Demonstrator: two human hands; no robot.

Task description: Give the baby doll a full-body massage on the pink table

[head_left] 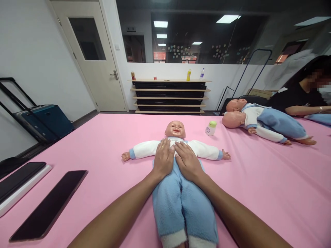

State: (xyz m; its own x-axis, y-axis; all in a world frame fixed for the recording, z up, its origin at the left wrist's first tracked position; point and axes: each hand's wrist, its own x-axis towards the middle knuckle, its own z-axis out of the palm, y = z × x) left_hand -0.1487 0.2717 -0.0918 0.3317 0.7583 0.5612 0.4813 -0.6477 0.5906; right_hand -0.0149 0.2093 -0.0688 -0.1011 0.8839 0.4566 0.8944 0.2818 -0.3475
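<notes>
A baby doll in a white top and fluffy blue trousers lies on its back, head away from me and arms spread out to both sides. Both palms rest flat on its chest. My left hand, with a ring on one finger, covers the left part of the chest, fingers stretched out. Beside it, thumbs close together, my right hand lies flat on the right part. The front of the white top is mostly hidden under my hands. Neither hand grips anything.
A pink-covered table bears a green-capped white bottle, a dark phone and a black-and-white item at left. Two more dolls lie at right, near a seated person. A shelf stands behind.
</notes>
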